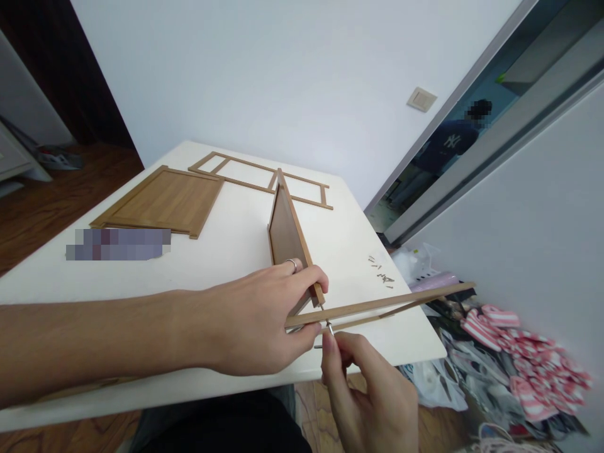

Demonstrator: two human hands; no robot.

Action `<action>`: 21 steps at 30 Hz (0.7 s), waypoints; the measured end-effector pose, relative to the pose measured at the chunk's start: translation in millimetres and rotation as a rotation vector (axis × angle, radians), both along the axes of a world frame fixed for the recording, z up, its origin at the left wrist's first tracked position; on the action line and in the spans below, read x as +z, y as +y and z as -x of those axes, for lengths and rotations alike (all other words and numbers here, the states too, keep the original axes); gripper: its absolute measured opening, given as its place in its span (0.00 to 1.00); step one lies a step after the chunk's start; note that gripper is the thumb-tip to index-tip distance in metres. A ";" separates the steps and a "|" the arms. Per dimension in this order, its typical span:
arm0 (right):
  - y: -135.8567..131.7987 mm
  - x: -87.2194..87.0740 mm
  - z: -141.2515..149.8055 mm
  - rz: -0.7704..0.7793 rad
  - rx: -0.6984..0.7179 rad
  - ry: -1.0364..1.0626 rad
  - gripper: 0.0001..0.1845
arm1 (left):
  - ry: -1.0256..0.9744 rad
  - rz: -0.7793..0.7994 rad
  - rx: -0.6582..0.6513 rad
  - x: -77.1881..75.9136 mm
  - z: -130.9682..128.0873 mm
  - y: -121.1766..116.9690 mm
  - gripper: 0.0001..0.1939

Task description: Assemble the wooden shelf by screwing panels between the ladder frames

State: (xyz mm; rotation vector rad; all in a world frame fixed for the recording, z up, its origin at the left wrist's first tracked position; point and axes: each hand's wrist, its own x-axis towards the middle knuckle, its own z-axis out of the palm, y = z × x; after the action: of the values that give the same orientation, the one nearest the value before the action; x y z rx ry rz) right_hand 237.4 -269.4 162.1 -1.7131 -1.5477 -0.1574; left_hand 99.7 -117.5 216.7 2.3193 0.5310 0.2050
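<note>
My left hand (264,314) is closed round the near end of an upright wooden panel (295,220). Its thumb presses a long wooden frame (382,306) against that end. A thin metal bolt shows in the narrow gap between panel and frame. Below the joint, my right hand (368,384) pinches a small metal hex key (329,328), whose tip meets the frame at the bolt. Part of the key is hidden by my fingers.
A flat wooden panel (160,201) and a ladder-like wooden frame (245,173) lie on the white table (226,251). Small screws (384,277) are scattered at right. Bags and striped cloth (533,358) crowd the floor. A person (446,141) is beyond the doorway.
</note>
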 end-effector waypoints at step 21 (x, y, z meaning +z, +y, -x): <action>4.5 -16.0 6.6 -0.055 0.023 0.528 0.04 | 0.071 -0.058 -0.057 8.5 -0.8 -3.5 0.19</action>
State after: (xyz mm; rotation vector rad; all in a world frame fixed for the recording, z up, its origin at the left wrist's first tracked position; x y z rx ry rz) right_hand 230.7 -264.8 146.1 -1.5335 -1.1558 0.2458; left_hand 100.6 -120.9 225.1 2.4024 0.4988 0.1130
